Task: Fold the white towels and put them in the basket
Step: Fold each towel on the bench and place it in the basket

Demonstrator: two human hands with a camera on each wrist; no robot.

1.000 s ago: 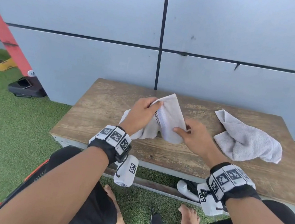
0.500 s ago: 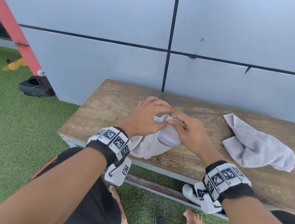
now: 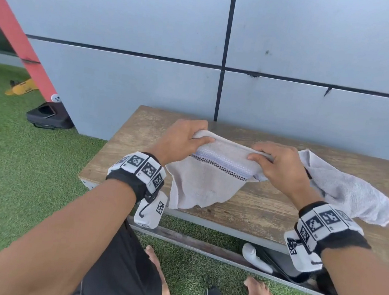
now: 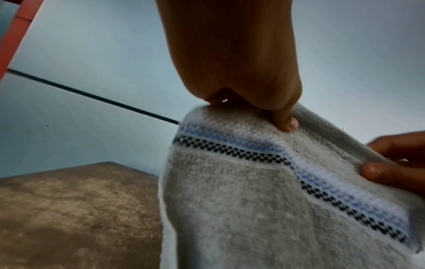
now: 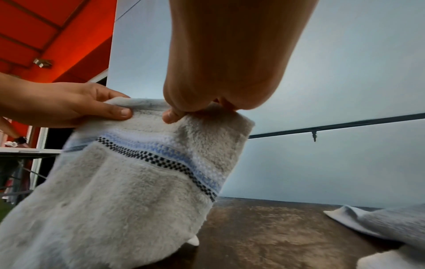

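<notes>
The towel point(image 3: 212, 173) hangs stretched between both hands above the table point(image 3: 267, 204), its top edge pulled into a line and its lower part drooping down to the table's near edge. A band of pale blue weave with a black-and-white checked stripe under it runs across the cloth just below the held edge. The left hand point(image 3: 181, 138) pinches the left end of that edge, thumb on the near side and fingers curled over the far side; in the left wrist view the thumb tip presses into the pile just above the blue band. The right hand point(image 3: 277, 166) grasps the right end the same way, thumb toward the person, fingers wrapped over the top. From the right wrist view the fold of cloth is bunched under the fingers, though the exact number of layers held there is hard to make out.

A second towel point(image 3: 353, 194) lies crumpled on the table to the right, just beside the right hand and partly hidden behind it. The table is weathered wood, set against a grey panelled wall point(image 3: 320, 52). Both wrists carry bands with black-and-white markers. Green turf point(image 3: 18, 151) covers the ground; a red beam point(image 3: 18, 42) slants at the left, with a black case point(image 3: 49, 116) at its foot.
</notes>
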